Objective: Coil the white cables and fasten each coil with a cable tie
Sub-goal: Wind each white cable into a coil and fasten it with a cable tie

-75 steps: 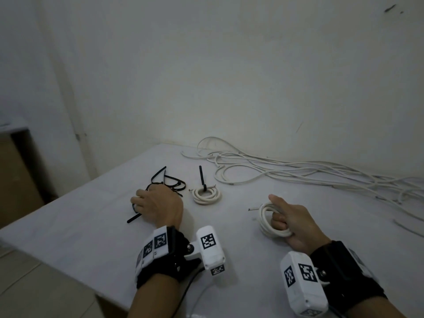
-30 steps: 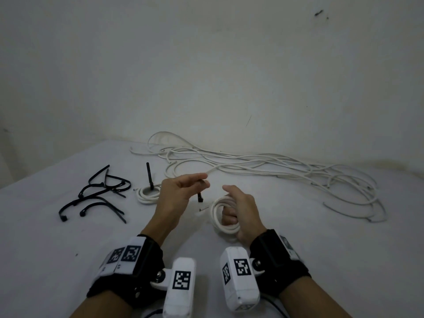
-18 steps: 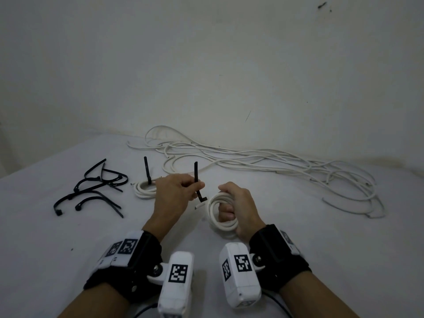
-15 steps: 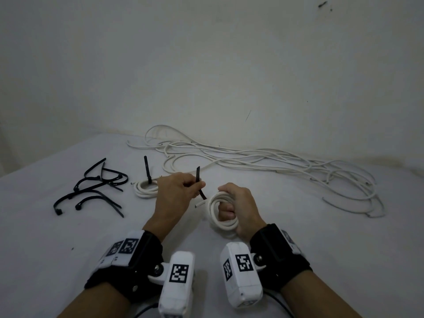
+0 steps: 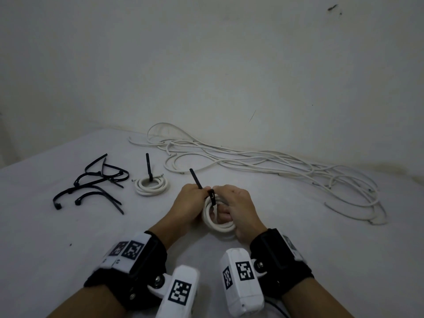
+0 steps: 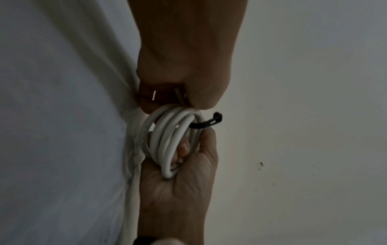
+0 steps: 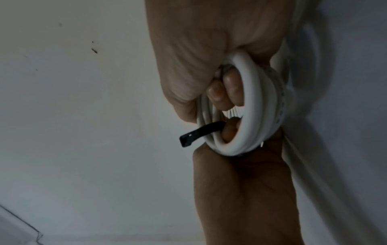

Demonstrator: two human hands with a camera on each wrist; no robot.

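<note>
My right hand (image 5: 237, 204) grips a small white cable coil (image 5: 218, 224) just above the table, fingers curled through its middle. My left hand (image 5: 190, 200) pinches a black cable tie (image 5: 195, 179) against the coil's top. The tie's tail sticks up and to the left, and its head (image 5: 212, 196) lies over the coil. In the left wrist view the tie (image 6: 206, 124) comes out through the coil (image 6: 167, 140). The right wrist view shows the same tie (image 7: 201, 132) passing inside the coil (image 7: 251, 107). A long tangle of loose white cables (image 5: 275, 166) lies along the wall.
A finished coil (image 5: 150, 187) with an upright black tie (image 5: 148, 166) rests on the white table (image 5: 68, 237), left of my hands. Several loose black ties (image 5: 91, 187) lie further left. The wall stands close behind the cables.
My left hand picked a tie from the pile, carried it to the coil and passed it through. Both hands now meet at the coil's top.
</note>
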